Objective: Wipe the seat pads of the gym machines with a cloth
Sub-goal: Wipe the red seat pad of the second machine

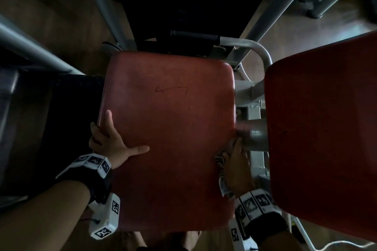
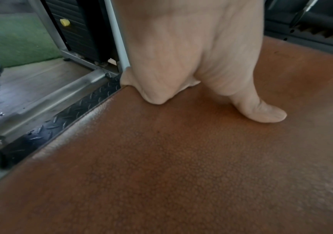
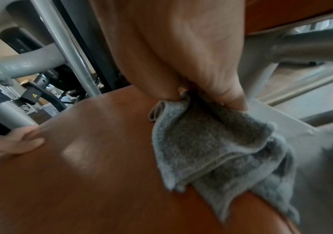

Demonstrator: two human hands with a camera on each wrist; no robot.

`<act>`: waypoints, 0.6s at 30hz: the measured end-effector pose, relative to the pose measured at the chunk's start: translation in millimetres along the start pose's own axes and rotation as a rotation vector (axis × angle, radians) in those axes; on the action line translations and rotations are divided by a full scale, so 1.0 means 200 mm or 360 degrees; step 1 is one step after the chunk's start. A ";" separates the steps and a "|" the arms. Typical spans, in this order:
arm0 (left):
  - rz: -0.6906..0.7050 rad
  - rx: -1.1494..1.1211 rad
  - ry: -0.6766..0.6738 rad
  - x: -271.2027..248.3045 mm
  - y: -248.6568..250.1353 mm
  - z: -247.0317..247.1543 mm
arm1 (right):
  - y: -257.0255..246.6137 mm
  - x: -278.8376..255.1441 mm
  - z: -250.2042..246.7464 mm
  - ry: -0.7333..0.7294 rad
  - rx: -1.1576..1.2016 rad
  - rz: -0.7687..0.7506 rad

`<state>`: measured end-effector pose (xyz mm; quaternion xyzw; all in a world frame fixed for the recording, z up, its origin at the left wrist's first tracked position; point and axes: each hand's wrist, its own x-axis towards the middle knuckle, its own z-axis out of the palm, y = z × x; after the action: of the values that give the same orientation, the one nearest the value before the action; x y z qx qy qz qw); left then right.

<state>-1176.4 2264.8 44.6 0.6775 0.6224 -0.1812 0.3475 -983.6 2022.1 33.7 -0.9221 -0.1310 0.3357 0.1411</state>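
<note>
On the far left, past the pad's edge, sits a dark weight stack (image 2: 75,31) with a yellow pin (image 2: 64,22) in it. Grey bars (image 1: 98,2) run beside it, and a black bumpy plate (image 2: 77,114) lies on the floor below.

Next comes the left hand (image 1: 111,138). It rests on the left edge of the red seat pad (image 1: 169,128). Its thumb (image 2: 261,109) lies flat on top of the pad and points to the middle. One finger lies straight along the edge, and the others bend down over the side, so the hand holds the pad's edge. A black wrist band with white tags is on the arm.

The seat pad fills the middle. It is wide and red-brown, with a small dark scratch (image 1: 172,90) near the far end. A black handle (image 1: 195,35) sits just past its far edge.

At the pad's right edge is the right hand (image 1: 237,167). It pinches a grey cloth (image 3: 217,152) between thumb and fingers. The cloth is folded and fluffy. It lies over the right edge of the pad, touching it, with part hanging off the side.

Just beside that hand is a grey metal post (image 1: 256,134). Further right is a second red pad (image 1: 324,132), set higher and apart from the first.
</note>
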 end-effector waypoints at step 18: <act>0.0003 -0.0005 -0.0059 0.01 0.01 -0.02 | -0.10 0.23 0.02 0.0301 0.0179 -0.0169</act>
<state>-1175.4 2269.2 45.4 0.6741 0.6155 -0.1925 0.3602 -955.9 2056.6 11.1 -0.9321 -0.1468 0.2459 0.2219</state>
